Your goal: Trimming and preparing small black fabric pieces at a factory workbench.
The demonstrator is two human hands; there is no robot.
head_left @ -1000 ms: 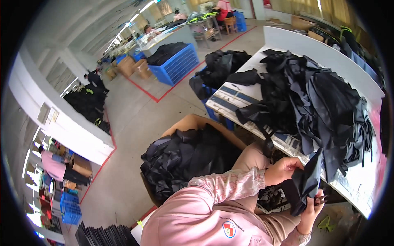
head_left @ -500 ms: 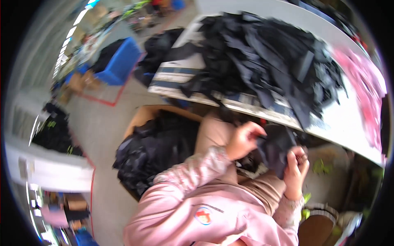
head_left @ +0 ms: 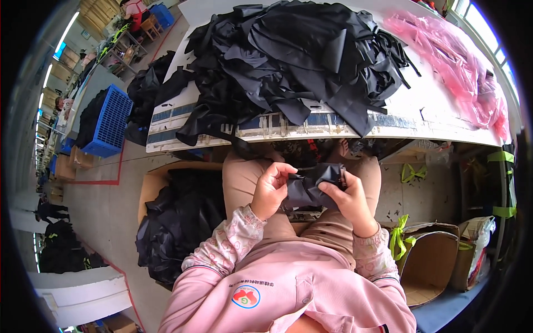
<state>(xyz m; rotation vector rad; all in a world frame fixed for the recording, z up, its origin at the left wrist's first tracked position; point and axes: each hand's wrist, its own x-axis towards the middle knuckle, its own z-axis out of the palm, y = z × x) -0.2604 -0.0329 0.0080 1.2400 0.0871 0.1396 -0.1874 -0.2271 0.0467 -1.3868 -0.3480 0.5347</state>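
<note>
Pinching a black fabric piece on the near side of the table, the left hand and right hand have closed fingers at opposite ends. Its long axis runs sideways, roughly along the table's front edge, with open room between that edge and both hands.

Daylight pours in, strong and white, through the window at the far right, and lamps burn bright at the far left! The tabletop gleams, the pink plastic catches glare, the black pile gives off a soft sheen. Below the table, dim shadow. My left hand and right hand look crisp; outer edges bow, corners drop to black, far-left detail turns mushy.
</note>
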